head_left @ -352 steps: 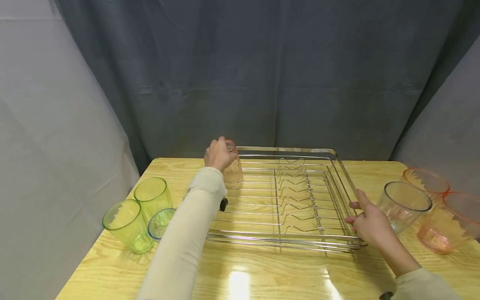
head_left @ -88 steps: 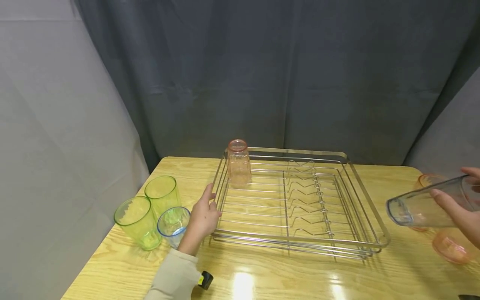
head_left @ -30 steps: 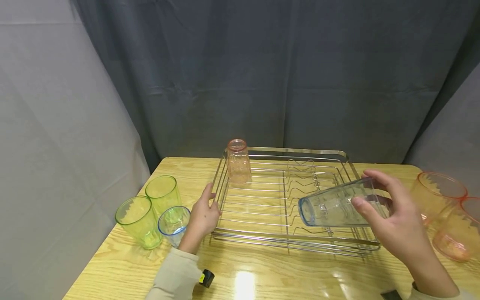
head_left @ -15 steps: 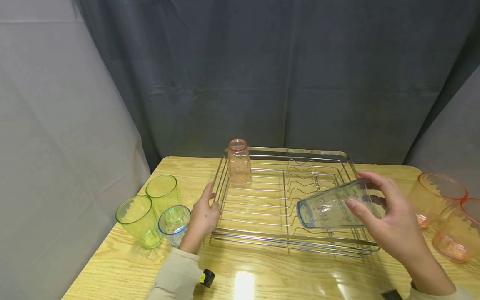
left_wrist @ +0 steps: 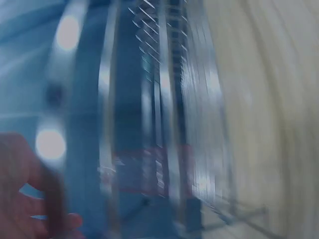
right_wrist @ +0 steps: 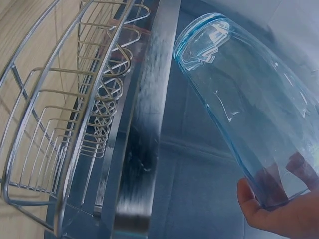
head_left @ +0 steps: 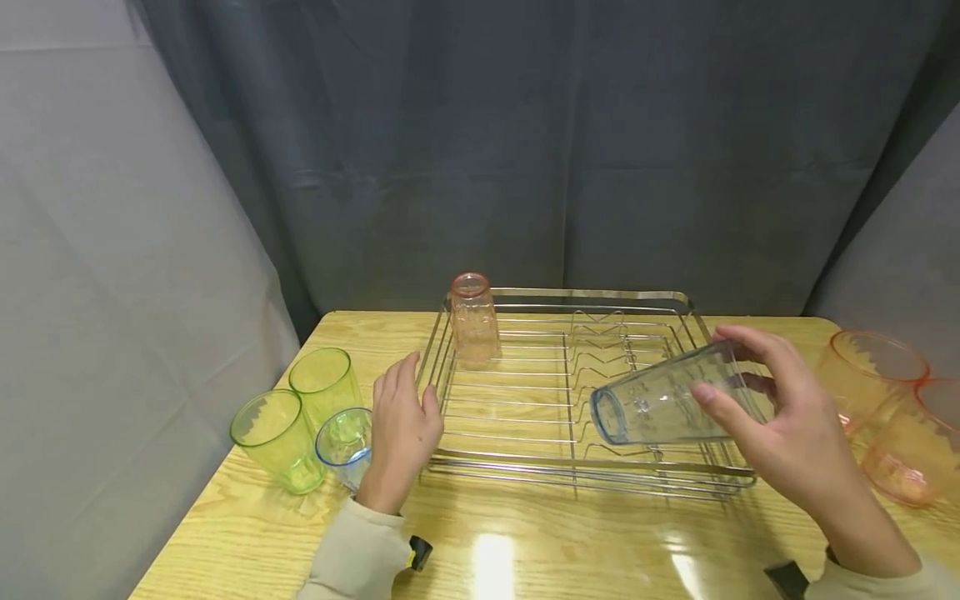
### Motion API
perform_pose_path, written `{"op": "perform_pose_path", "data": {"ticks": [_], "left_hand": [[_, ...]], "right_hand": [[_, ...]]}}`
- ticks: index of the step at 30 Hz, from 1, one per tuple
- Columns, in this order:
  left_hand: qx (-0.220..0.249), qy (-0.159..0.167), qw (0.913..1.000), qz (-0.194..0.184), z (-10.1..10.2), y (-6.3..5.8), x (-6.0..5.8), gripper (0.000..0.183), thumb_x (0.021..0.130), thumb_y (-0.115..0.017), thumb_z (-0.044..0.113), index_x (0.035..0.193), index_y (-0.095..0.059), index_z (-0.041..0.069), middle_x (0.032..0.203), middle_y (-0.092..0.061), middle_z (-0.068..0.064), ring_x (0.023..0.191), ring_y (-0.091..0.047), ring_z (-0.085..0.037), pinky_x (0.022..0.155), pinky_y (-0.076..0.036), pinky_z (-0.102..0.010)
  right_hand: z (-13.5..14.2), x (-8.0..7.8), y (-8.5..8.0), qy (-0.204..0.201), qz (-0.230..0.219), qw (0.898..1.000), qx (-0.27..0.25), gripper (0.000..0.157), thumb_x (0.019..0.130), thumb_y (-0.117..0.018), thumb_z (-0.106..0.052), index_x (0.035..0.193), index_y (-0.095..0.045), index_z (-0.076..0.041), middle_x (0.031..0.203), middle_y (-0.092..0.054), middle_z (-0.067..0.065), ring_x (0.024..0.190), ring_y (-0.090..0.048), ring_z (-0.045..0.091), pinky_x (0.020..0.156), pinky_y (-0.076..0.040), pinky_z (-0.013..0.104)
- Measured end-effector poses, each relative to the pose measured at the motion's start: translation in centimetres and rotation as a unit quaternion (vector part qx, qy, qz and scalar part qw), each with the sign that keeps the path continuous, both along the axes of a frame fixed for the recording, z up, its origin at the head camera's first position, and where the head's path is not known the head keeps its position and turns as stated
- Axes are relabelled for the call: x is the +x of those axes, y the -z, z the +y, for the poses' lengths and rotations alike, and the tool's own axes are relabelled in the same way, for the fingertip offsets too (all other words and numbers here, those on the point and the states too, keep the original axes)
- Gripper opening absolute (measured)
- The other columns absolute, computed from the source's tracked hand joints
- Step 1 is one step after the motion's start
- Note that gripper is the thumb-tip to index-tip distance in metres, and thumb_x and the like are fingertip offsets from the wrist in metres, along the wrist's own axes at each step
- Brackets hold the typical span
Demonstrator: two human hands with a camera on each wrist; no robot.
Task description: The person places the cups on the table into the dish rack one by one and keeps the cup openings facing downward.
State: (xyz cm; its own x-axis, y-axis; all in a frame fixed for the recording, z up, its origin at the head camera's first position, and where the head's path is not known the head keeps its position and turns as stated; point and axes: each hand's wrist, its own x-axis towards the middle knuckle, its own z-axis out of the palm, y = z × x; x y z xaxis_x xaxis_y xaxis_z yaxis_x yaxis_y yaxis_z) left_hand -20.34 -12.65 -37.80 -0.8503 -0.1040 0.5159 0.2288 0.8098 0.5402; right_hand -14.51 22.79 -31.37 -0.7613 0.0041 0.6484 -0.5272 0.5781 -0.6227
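Observation:
My right hand [head_left: 798, 425] grips a clear bluish drinking glass [head_left: 667, 400] near its rim, thumb on one side and fingers on the other. The glass lies almost on its side in the air over the right part of the wire dish rack [head_left: 566, 461], its thick base pointing left. In the right wrist view the same glass [right_wrist: 239, 104] shows beyond the rack's flat metal rail [right_wrist: 149, 109]. My left hand [head_left: 405, 425], fingers loosely extended, is at the rack's left side and holds nothing. An upside-down pink glass [head_left: 476, 325] stands in the rack's back left corner.
Two green glasses [head_left: 273, 442] and a blue-rimmed glass [head_left: 345, 446] stand upright left of the rack. To its right are two orange glasses [head_left: 870, 367], one cut by the frame edge. A dark curtain [head_left: 480, 150] hangs behind the wooden table [head_left: 570, 542].
My right hand brought the bluish glass from the right side to over the rack, then nearly stopped. My left hand set down the pink glass, held the rack's left rail and has just loosened its fingers.

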Motion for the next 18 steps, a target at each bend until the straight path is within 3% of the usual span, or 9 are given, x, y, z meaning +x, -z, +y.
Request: {"op": "perform_pose_path", "data": {"ticks": [3,8,13,18], "left_hand": [[0.004,0.024,0.9993,0.028,1.0,-1.4,1.1,0.046,0.094,-0.059,0.01,0.138,-0.052,-0.002,0.136,-0.058,-0.02,0.127,-0.05,-0.039,0.105,-0.043,-0.052],[0.022,0.126,0.9916,0.017,3.1,-3.1,3.3,0.051,0.093,-0.066,0.016,0.14,-0.05,0.004,0.135,-0.061,-0.014,0.128,-0.053,-0.033,0.105,-0.045,-0.05],[0.031,0.211,0.9768,0.018,5.0,-3.2,4.8,0.056,0.091,-0.07,0.021,0.141,-0.05,0.008,0.133,-0.062,-0.006,0.122,-0.057,-0.025,0.097,-0.051,-0.041],[0.023,0.277,0.9606,-0.006,6.4,-3.0,5.3,0.066,0.089,-0.074,0.028,0.146,-0.043,0.013,0.138,-0.057,0.0,0.116,-0.059,-0.017,0.089,-0.053,-0.031]], "right_hand": [[-0.2,0.0,0.0,-0.006,-0.001,1.0,-0.003,0.064,0.08,-0.073,0.007,0.139,-0.054,-0.009,0.126,-0.052,-0.02,0.115,-0.048,-0.007,0.087,-0.038,-0.002],[-0.8,-0.1,0.0,-0.022,-0.002,1.0,-0.017,0.063,0.081,-0.071,0.009,0.139,-0.053,-0.007,0.126,-0.053,-0.019,0.115,-0.049,-0.005,0.088,-0.04,-0.001],[-1.4,-0.2,0.0,-0.041,-0.006,0.999,-0.022,0.061,0.083,-0.069,0.009,0.139,-0.052,-0.006,0.127,-0.054,-0.018,0.114,-0.05,-0.004,0.087,-0.039,0.0],[-1.9,-0.3,-0.1,-0.052,-0.007,0.998,-0.026,0.058,0.085,-0.065,0.009,0.139,-0.051,-0.007,0.125,-0.054,-0.016,0.111,-0.052,-0.003,0.085,-0.042,0.0]]}}
